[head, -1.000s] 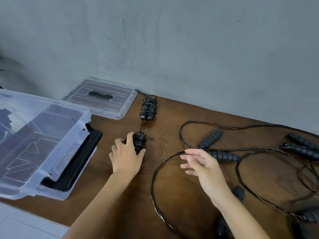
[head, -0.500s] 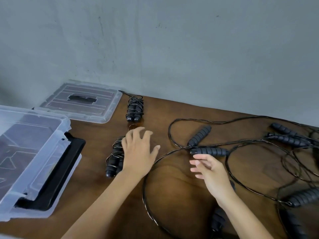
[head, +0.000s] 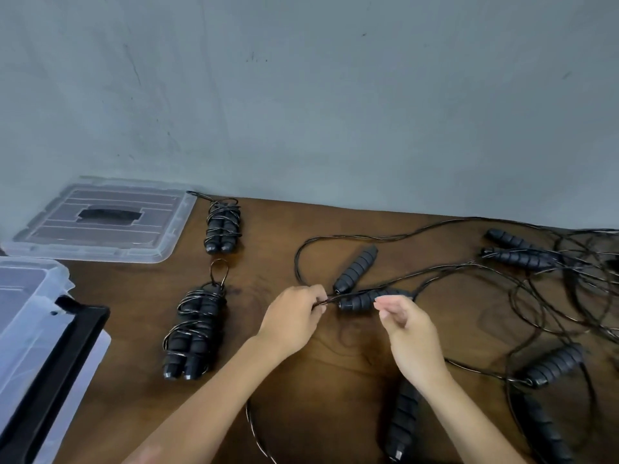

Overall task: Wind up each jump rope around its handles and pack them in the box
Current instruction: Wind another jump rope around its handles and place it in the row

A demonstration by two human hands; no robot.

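2 wound jump ropes lie on the table, and the hands work at a loose one.

Head view: the left hand (head: pixel 294 316) pinches the thin black cord (head: pixel 330 298) with curled fingers, just at the end of a ribbed black handle (head: pixel 366 299) that lies on the brown table (head: pixel 318 373). The right hand (head: pixel 407 333) is near it on the other side, just above this handle, fingers loosely bent and holding nothing. A second handle (head: pixel 355 270) lies just behind. The near wound bundle (head: pixel 194 329) and the far wound bundle (head: pixel 222 226) lie to the left, both outside the clear box (head: pixel 37 333) at the left edge. The clear lid (head: pixel 104 217) lies flat by the wall. More loose ropes (head: pixel 542 296) are tangled at the right.
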